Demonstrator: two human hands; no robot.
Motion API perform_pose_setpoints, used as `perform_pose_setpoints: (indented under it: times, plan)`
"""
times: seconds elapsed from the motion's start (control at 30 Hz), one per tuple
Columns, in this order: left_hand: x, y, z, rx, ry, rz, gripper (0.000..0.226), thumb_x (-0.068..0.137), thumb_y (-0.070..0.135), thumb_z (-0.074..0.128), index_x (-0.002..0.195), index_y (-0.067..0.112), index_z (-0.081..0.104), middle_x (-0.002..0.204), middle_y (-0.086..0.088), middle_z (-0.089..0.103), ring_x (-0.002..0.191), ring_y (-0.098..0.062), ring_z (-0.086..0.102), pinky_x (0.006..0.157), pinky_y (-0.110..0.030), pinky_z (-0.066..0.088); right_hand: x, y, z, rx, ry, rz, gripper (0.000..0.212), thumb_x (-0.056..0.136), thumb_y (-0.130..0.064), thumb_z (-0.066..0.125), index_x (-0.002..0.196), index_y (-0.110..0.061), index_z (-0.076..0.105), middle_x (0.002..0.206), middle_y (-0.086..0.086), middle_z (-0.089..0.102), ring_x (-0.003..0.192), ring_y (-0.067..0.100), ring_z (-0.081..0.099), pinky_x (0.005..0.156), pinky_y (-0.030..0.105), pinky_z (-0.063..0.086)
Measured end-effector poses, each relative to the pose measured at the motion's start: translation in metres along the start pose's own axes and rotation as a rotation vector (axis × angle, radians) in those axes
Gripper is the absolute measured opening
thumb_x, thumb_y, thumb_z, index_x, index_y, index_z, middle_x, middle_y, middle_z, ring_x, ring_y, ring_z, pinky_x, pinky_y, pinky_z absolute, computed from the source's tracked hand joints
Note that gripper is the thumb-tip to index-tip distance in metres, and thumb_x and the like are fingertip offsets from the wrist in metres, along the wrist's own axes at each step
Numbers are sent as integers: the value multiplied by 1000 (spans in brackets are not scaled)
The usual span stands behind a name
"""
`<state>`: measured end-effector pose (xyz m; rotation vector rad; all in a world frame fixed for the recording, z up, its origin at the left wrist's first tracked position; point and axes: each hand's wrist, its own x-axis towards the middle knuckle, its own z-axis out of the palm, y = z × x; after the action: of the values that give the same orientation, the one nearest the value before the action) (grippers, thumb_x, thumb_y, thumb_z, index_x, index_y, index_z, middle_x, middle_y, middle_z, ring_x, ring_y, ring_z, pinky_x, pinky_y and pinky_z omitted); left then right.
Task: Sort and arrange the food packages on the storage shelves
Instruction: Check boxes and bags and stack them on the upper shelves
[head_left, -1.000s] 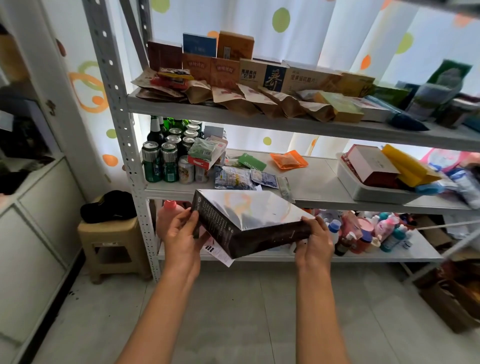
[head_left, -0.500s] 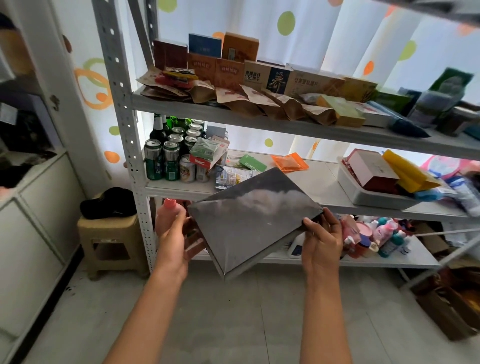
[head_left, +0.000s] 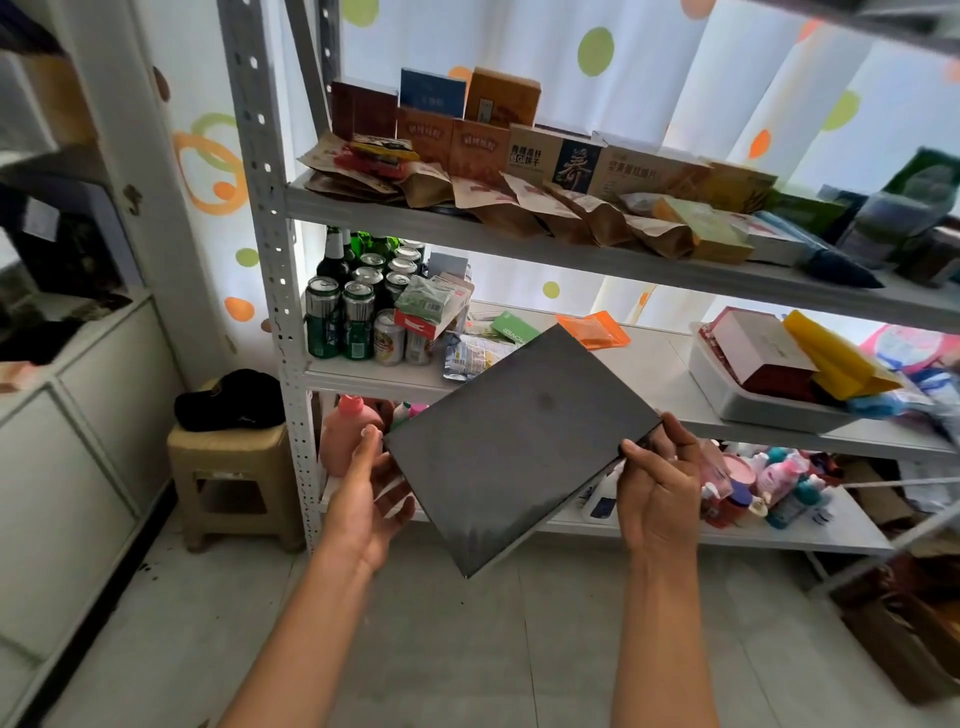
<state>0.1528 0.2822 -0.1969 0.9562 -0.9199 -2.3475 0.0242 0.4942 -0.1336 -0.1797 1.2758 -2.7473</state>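
A flat dark grey box (head_left: 514, 447) hangs tilted in front of the metal shelf unit (head_left: 270, 270), its plain broad face turned toward me. My right hand (head_left: 657, 493) grips its right edge, thumb on the face and fingers behind. My left hand (head_left: 366, 499) is palm up under the box's left corner, fingers spread, the thumb touching the edge. Cartons (head_left: 556, 156) and brown paper pouches (head_left: 524, 205) line the top shelf. On the middle shelf lie cans (head_left: 343, 325), small packets (head_left: 475, 356) and an orange pouch (head_left: 592, 330).
A white tray (head_left: 748, 410) with a red-and-white box and a yellow bag sits on the middle shelf's right. Bottles (head_left: 779, 480) crowd the bottom shelf. A beige stool (head_left: 228, 483) with a black cap stands left of the shelving, beside white cabinets (head_left: 78, 441).
The box has turned over in my hands, from its printed side and shiny top to its plain dark face. My left hand has loosened from gripping to lying flat beneath it.
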Motion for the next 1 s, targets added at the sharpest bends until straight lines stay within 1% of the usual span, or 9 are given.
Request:
perform_pose_setpoints:
  times: [0.1, 0.17, 0.3, 0.47, 0.63, 0.73, 0.8, 0.9, 1.0]
  plan:
    - [4, 0, 1, -5, 8, -11, 39, 89, 55, 60, 107, 22, 70, 104, -5, 75, 111, -27, 63, 98, -46, 45, 3, -4, 4, -21, -10, -19, 48, 93, 22, 40, 113, -18, 58, 115, 0, 71, 103, 13, 72, 79, 18, 56]
    - [3, 3, 3, -17, 9, -3, 29, 95, 47, 57, 105, 22, 68, 102, -3, 74, 106, -25, 64, 93, -46, 46, 4, -7, 8, -66, -36, -30, 48, 94, 21, 41, 116, -17, 59, 122, 0, 68, 107, 13, 71, 82, 20, 57]
    - [2, 7, 5, -37, -1, 9, 24, 101, 37, 51, 107, 18, 64, 94, -3, 70, 93, -21, 63, 76, -40, 49, 5, -7, 11, -164, -58, -30, 45, 96, 15, 47, 121, -21, 58, 119, -5, 71, 114, 15, 68, 90, 24, 58]
    - [5, 11, 5, -63, -16, 3, 19, 102, 25, 49, 102, 14, 64, 91, -6, 68, 90, -23, 63, 78, -38, 52, 4, -2, 13, -248, 12, -26, 46, 93, 17, 51, 123, -18, 55, 117, -2, 70, 112, 18, 68, 88, 23, 58]
    - [10, 15, 5, -79, -3, 36, 18, 99, 17, 50, 111, 14, 62, 79, -2, 73, 84, -21, 66, 73, -36, 53, 3, 3, 18, -321, 80, -21, 46, 94, 15, 51, 117, -24, 54, 118, -1, 70, 110, 16, 68, 88, 23, 58]
    - [11, 16, 4, -58, 12, 69, 16, 99, 16, 50, 105, 13, 65, 85, -4, 73, 90, -23, 66, 71, -36, 52, 7, 6, 17, -347, 144, 25, 37, 98, 6, 52, 118, -25, 54, 118, 2, 68, 109, 17, 67, 89, 26, 58]
    - [11, 19, 3, -47, 13, 111, 20, 100, 16, 50, 111, 12, 67, 94, -6, 72, 96, -23, 65, 73, -35, 52, 13, 11, 15, -332, 217, 110, 28, 100, -4, 52, 123, -19, 55, 121, 9, 67, 113, 23, 65, 94, 32, 56]
    - [11, 23, 3, -24, 35, 159, 27, 101, 16, 48, 121, 14, 66, 114, -8, 69, 110, -24, 63, 88, -41, 54, 10, 19, 15, -276, 240, 251, 20, 102, -24, 54, 121, -17, 60, 127, 9, 67, 119, 24, 63, 103, 41, 52]
    - [14, 28, 2, -68, 27, 165, 28, 103, 13, 44, 119, 18, 67, 119, -7, 66, 115, -25, 60, 95, -43, 51, 6, 20, 21, -196, 220, 329, 16, 101, -35, 57, 111, -23, 60, 126, 7, 69, 119, 27, 64, 106, 52, 49]
